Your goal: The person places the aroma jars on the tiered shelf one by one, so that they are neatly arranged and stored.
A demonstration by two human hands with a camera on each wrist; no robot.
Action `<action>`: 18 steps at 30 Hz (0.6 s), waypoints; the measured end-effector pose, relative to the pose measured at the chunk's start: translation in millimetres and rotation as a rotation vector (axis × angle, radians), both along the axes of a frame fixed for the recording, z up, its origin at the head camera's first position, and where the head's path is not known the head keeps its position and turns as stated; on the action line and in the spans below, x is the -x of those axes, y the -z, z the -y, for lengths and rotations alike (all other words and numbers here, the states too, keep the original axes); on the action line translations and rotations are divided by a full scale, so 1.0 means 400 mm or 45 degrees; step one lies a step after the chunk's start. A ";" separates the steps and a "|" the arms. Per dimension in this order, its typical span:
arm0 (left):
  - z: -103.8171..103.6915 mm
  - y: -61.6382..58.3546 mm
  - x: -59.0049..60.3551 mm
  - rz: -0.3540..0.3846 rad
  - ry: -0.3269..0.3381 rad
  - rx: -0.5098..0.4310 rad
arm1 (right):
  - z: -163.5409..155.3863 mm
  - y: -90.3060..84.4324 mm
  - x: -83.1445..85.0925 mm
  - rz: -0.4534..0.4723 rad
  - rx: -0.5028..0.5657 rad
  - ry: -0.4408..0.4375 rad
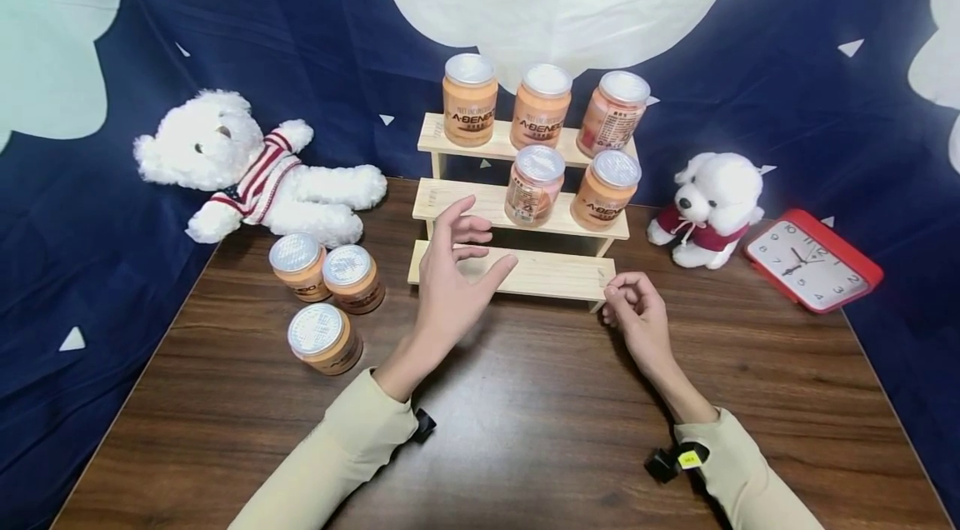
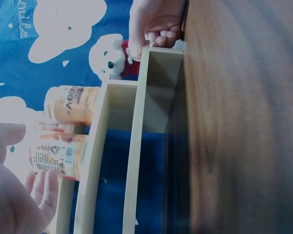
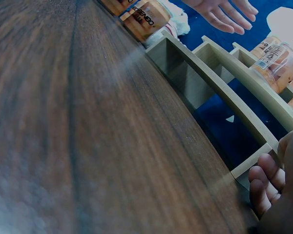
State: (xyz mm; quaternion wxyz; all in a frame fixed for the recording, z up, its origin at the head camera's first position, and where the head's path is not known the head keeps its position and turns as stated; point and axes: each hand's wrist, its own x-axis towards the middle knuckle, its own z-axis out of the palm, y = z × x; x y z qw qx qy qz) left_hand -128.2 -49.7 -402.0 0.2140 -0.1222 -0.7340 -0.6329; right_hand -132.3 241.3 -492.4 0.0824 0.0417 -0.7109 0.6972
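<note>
A three-step wooden display stand (image 1: 555,273) holds three orange jars with silver lids, one of them a jar (image 1: 470,105) at the top left, on its highest step. The middle step carries two more, a jar (image 1: 534,188) with its small-print side forward and a jar (image 1: 606,192) at the right. My left hand (image 1: 453,280) hovers over the stand's left part, fingers spread and holding nothing. At the right end of the lowest step, my right hand (image 1: 637,317) grips the board's edge, thumb on top (image 2: 136,46) and fingers curled by its side.
Three more jars stand grouped on the table at the left, the nearest jar (image 1: 324,338) slightly apart. Behind them lies a white teddy bear (image 1: 262,172). Right of the stand sit a small white plush dog (image 1: 708,209) and a red clock (image 1: 813,261). A blue cloth (image 1: 247,30) hangs behind.
</note>
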 end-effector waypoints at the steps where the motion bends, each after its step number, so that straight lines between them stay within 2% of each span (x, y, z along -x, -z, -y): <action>1: 0.003 0.003 -0.006 0.002 0.007 -0.003 | 0.000 0.000 0.000 0.001 0.001 0.000; 9: 0.019 0.013 -0.053 -0.017 0.055 -0.023 | -0.001 0.000 -0.002 0.001 -0.005 -0.007; 18: 0.031 0.033 -0.110 -0.147 0.095 0.018 | 0.000 0.000 -0.001 0.004 -0.009 -0.001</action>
